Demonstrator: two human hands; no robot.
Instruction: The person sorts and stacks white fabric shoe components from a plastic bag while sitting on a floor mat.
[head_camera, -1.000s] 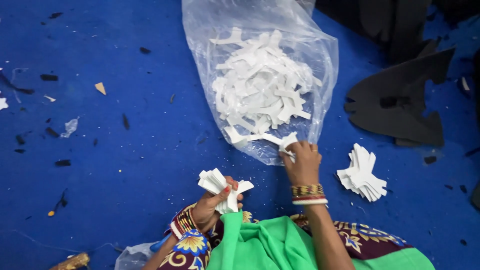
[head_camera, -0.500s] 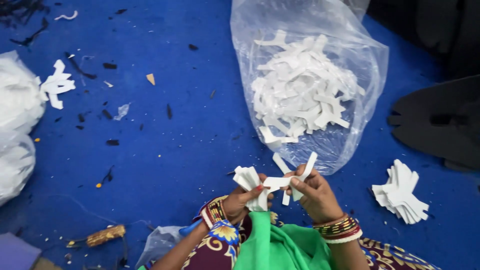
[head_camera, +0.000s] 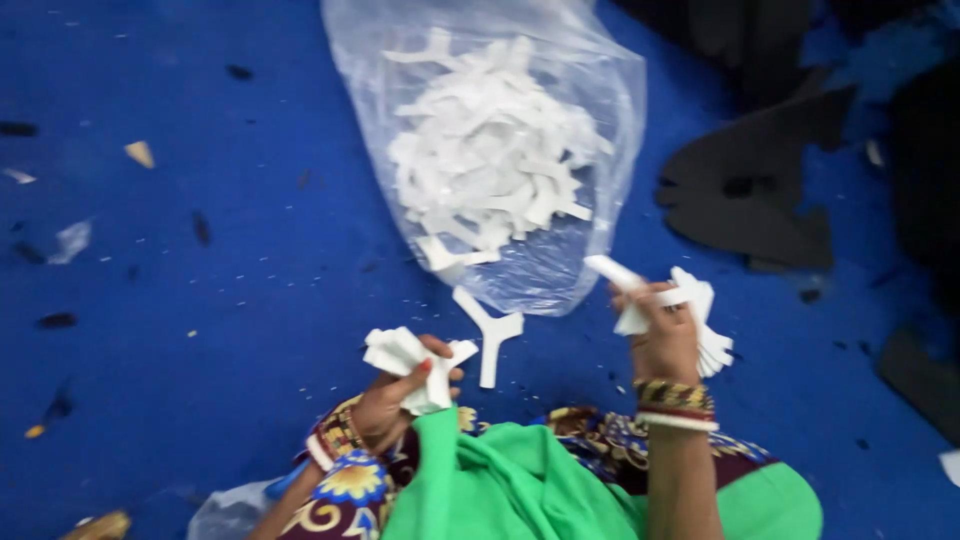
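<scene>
- Left hand (head_camera: 395, 395), lower centre of frame: fingers clenched round a small stack of white Y-shaped cut pieces (head_camera: 405, 358); thumb on top, stack pokes out up and to the left.
- Right hand (head_camera: 665, 335), lower right of centre: fingers closed on one long white strip piece (head_camera: 620, 272), which sticks out up-left from the fist. Wrist carries gold and white bangles (head_camera: 675, 402).
- Behind the right hand, touching or just past it (can't tell which): a fanned pile of white pieces (head_camera: 712, 340) on the floor.
- Single white Y-shaped piece (head_camera: 490, 335) lies loose on the blue floor mat (head_camera: 230, 300), between the two hands, just below the bag's edge.
- Clear plastic bag (head_camera: 610, 130), upper centre, lying open-ish, holds a heap of white cut pieces (head_camera: 490, 165).
- Black foam-like offcut sheets (head_camera: 760, 200), upper right, well apart from the left hand.
- Green cloth (head_camera: 520, 490) and patterned sleeves at bottom edge.
- Small scraps scattered over mat at left; frame blurred, no finer detail.
</scene>
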